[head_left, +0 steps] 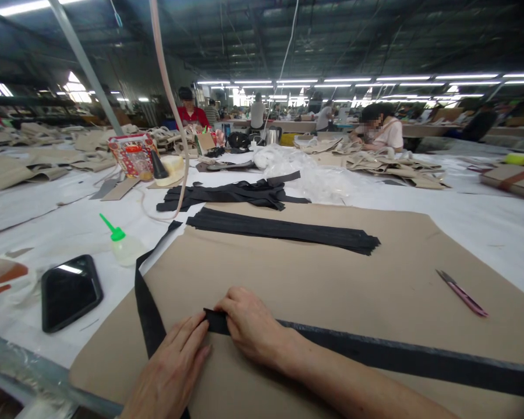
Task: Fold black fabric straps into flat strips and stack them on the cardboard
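Observation:
A long black strip [402, 352] lies across the large beige sheet [314, 279], running off to the right. My left hand [174, 355] lies with fingers stretched out, its fingertips at the strip's left end. Just beside it, my right hand [248, 323] has its fingers curled down on the same strip, pinching or pressing it; the fingertips are partly hidden. A second black strip [146, 297] runs down the sheet's left side and passes beneath my left hand. Above my hands a flat bundle of black strips [283, 230] rests on the sheet.
Pink-handled thread snips [465, 295] lie at right. On the left are a phone [72, 294] and a green-tipped squeeze bottle [126, 247]. Behind are a loose pile of black strips [231, 195], clear plastic [305, 169] and a hanging hose [170, 99]. Several people work farther back.

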Tool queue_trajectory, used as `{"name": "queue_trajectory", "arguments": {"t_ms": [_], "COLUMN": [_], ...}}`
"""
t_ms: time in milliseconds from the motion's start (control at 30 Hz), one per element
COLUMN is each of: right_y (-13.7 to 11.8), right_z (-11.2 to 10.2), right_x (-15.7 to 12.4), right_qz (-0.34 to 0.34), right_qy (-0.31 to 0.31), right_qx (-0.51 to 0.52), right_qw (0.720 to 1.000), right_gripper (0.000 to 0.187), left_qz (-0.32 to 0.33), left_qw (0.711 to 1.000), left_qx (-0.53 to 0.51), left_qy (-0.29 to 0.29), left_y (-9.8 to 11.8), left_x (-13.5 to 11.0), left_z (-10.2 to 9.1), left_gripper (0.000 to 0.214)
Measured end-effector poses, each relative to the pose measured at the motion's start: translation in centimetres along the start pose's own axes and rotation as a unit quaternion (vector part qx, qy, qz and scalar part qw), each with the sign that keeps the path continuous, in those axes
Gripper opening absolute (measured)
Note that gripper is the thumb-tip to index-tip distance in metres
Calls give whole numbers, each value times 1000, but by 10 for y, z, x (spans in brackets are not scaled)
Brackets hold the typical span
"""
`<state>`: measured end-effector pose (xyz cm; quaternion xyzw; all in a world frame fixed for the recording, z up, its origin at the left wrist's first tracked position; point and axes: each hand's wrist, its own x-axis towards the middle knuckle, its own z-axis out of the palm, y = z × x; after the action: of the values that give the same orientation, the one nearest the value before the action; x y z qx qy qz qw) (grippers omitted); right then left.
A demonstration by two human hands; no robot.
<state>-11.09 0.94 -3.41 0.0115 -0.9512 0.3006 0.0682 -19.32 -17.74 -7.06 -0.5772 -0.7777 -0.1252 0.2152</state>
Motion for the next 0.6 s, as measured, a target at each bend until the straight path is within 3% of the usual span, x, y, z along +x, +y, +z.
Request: {"name": "queue_trajectory", "arguments": {"t_ms": [233, 600], "right_y": [4, 1], "right_z": [5, 6], "right_x": [-2, -8], "right_qz": [-24, -88], "right_qy": [9, 3], "right_qx": [-5, -134], "right_qw": [1000, 987], "right_gripper": [29, 17], "left_qz": [21, 22], "left_qw": [999, 998], "left_qx": [34, 52], "left_qy": [-2, -29], "left_y": [-5, -5], "left_x": [-2, -1], "left_z": [1, -4], "left_gripper": [36, 38]}}
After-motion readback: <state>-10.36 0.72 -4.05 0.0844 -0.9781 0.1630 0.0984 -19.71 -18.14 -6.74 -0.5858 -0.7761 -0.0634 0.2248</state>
